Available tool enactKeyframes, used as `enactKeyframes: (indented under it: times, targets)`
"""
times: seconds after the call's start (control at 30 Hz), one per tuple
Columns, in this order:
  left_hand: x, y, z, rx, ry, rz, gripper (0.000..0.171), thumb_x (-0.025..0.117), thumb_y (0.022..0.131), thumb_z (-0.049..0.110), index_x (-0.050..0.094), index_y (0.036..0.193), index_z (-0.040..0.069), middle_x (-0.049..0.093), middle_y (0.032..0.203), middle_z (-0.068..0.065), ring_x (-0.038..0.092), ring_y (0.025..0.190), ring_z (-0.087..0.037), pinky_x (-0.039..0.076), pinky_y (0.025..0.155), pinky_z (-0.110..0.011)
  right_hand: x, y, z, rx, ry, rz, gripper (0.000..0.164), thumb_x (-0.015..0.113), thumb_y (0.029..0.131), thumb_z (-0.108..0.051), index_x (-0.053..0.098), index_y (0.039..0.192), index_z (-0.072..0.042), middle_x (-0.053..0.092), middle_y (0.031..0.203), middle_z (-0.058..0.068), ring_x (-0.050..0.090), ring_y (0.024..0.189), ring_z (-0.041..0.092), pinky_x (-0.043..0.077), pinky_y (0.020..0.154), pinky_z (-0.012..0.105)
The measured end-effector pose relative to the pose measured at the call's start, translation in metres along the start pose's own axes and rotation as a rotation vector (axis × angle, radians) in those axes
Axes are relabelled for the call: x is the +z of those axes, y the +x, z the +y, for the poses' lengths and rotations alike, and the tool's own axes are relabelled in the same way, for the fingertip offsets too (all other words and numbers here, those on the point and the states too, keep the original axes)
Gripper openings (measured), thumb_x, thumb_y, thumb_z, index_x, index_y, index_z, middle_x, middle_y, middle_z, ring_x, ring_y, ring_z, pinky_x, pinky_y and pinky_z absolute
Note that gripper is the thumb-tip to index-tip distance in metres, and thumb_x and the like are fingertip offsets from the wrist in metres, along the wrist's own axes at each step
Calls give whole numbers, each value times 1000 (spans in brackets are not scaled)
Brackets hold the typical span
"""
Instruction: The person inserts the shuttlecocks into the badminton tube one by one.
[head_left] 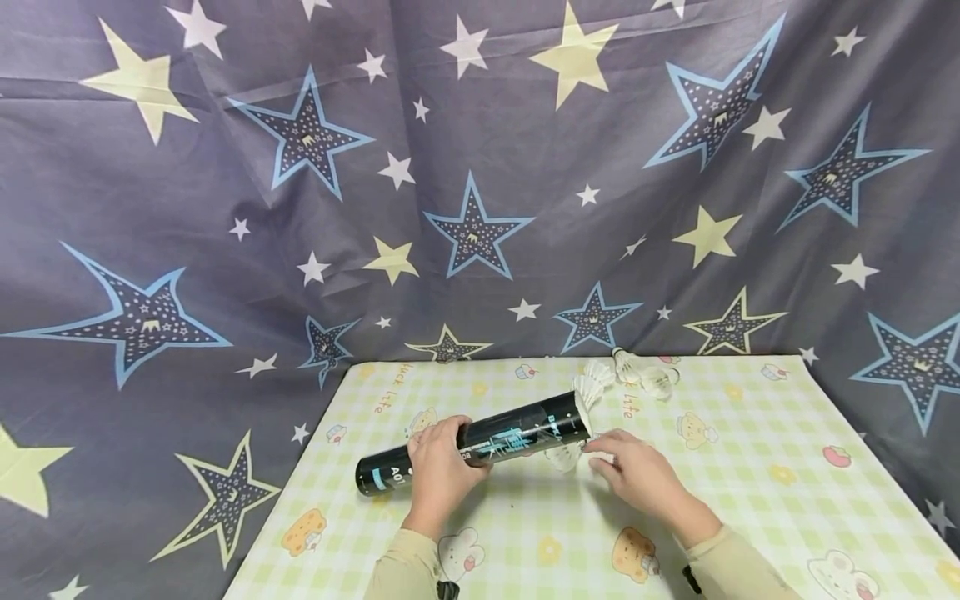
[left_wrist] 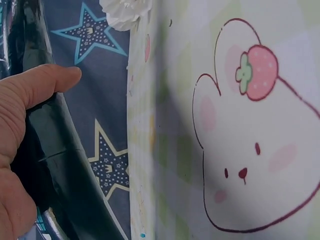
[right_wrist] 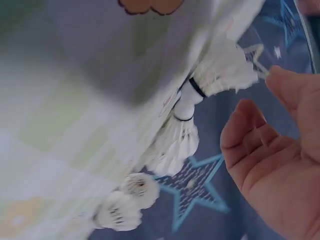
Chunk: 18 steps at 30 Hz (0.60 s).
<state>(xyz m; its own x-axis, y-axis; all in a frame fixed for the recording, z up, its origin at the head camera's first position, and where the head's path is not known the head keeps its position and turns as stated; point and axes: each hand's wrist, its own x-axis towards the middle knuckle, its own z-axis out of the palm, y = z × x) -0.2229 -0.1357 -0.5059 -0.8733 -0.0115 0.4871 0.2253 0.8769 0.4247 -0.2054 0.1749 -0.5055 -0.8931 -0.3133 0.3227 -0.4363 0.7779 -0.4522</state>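
A black cylindrical shuttlecock tube [head_left: 517,433] with blue print lies slanted across my view, its end at the right raised. My left hand [head_left: 442,467] grips it around the middle, and in the left wrist view the thumb [left_wrist: 55,82] lies along its dark side. By the tube's right end is my right hand [head_left: 637,471], fingers loosely bent, with a gap between thumb and fingers in the right wrist view. A white feather shuttlecock [head_left: 564,456] lies below that end, near the right fingertips. Another shuttlecock [head_left: 591,382] shows just behind the tube's end.
Two more shuttlecocks, one upper [head_left: 626,365] and one to its right [head_left: 660,382], lie near the table's back edge. A pale green checked cloth with cartoon prints covers the table [head_left: 750,483]. Behind it hangs a dark curtain [head_left: 480,133] with stars.
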Motion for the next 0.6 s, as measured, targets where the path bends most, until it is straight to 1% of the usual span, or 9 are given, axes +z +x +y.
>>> enactKeyframes:
  times: [0.07,0.13,0.2,0.23,0.3,0.37,0.43,0.53,0.6]
  targets:
    - [1,-1,0,6,9,-3,74,95,51,37,64,117,26,70,116,6,62,110,-23,31,104,-48,9,3,-4,-178,-240,69,28,74,86,-18,74,114,-27,68,103,3,63,78,13,54,65,32]
    - [3,-2,0,10,21,-9,74,95,51,37,64,117,26,70,116,6,62,110,-22,31,105,-48,18,7,-6,-297,-419,130,34,73,83,-15,74,113,-31,65,93,4,60,75,17,52,59,32]
    - [4,-2,-1,18,32,-9,74,94,51,38,64,117,27,70,116,7,61,109,-22,32,104,-48,24,10,-6,-346,-553,176,38,71,80,-13,74,114,-31,65,88,5,56,71,17,46,53,30]
    - [4,-2,-1,23,36,-6,74,94,50,38,64,117,27,70,115,7,62,109,-22,32,103,-48,27,11,-5,-354,-614,187,36,70,79,-13,75,111,-29,64,83,4,53,69,17,42,51,29]
    - [6,-3,-2,30,41,0,74,94,50,39,64,116,27,70,115,7,61,108,-21,32,102,-48,29,12,-2,-325,-668,187,24,70,77,-11,76,99,-19,62,80,3,50,67,17,40,51,28]
    - [6,-3,-1,32,45,3,74,94,50,40,64,116,27,70,114,8,61,108,-20,32,101,-47,27,13,2,-267,-670,173,11,72,78,-11,74,88,-14,64,81,3,52,68,17,42,53,29]
    - [7,-2,-1,32,51,0,74,94,50,40,63,116,27,70,114,8,61,107,-20,32,102,-46,23,12,10,-170,-601,167,6,77,78,-14,72,79,-15,65,78,1,57,67,18,47,56,31]
    - [8,-3,-1,28,60,-18,74,93,51,41,63,117,27,70,115,8,61,107,-20,32,101,-45,11,10,25,12,-390,164,8,80,80,-23,76,84,-18,73,84,0,68,72,22,54,61,38]
    - [8,-3,0,30,61,-24,74,94,51,40,63,117,27,70,115,7,61,107,-21,32,101,-46,-1,7,37,175,-184,147,12,77,85,-30,77,91,-20,75,85,1,69,72,22,53,61,38]
